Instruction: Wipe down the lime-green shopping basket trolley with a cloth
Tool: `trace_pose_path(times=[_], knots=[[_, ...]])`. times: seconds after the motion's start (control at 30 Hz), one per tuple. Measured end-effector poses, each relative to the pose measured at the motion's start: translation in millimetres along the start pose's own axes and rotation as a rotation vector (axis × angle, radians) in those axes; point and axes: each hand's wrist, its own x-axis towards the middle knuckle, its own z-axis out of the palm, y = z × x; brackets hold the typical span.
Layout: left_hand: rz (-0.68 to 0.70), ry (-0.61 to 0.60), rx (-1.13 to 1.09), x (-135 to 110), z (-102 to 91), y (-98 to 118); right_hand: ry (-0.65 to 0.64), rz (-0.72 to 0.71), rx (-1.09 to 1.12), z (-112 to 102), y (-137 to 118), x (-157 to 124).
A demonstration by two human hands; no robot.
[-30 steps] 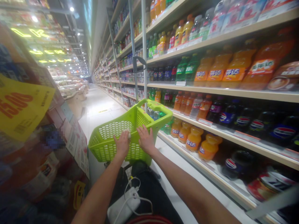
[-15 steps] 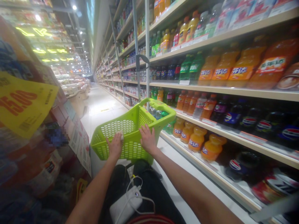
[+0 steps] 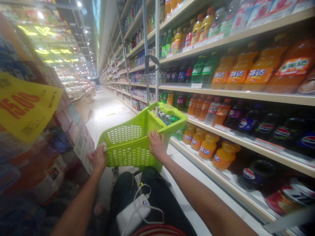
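A light-green plastic shopping cart [image 3: 128,157] with perforated walls stands just in front of my knees, its handle at the right. My left hand [image 3: 98,158] is at the cart's left end, pinching a small white wad [image 3: 105,146], like a tissue or cloth, against the rim. The thumb sticks out to the left. My right hand [image 3: 157,146] rests on the near rim towards the handle, its fingers stretched out over the edge and nothing seen in it.
Shelves with orange soda bottles [image 3: 206,147] and dark cola bottles [image 3: 268,126] run along the right. At the left, a stack of goods bears a yellow price sign [image 3: 27,106]. A white power bank [image 3: 134,213] with a cable lies at my lap. The aisle floor [image 3: 102,101] stretches ahead.
My left hand has moved left along the near rim to the cart's left end, with the white wad still in it. My right hand stays at nearly the same spot.
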Motion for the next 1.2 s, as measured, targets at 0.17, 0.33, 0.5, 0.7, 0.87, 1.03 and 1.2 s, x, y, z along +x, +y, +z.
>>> trace_pose_path(times=[0.17,0.33,0.5,0.7,0.87,1.03,1.2], knots=[[-0.011,0.020,0.028,-0.6,2.6,7.4,0.000,0.006,-0.007,0.4,-1.4,0.2],[0.168,-0.024,0.042,-8.4,7.8,48.9,-0.005,0.023,-0.015,0.5,-2.6,0.1],[0.220,-0.008,0.010,-13.0,10.2,54.0,-0.016,0.004,-0.025,-0.4,-0.1,-1.0],[0.060,0.071,0.004,-9.1,12.8,31.9,-0.004,0.008,-0.019,0.9,-1.1,-2.0],[0.204,-0.037,0.019,-15.4,11.4,78.4,-0.005,0.006,-0.020,1.8,-1.8,-2.4],[0.259,-0.097,0.017,-19.3,7.7,99.2,-0.014,-0.005,-0.028,-0.4,0.7,-2.3],[0.157,-0.030,0.029,-17.8,5.6,82.3,-0.008,-0.013,-0.003,-1.0,0.4,-1.0]])
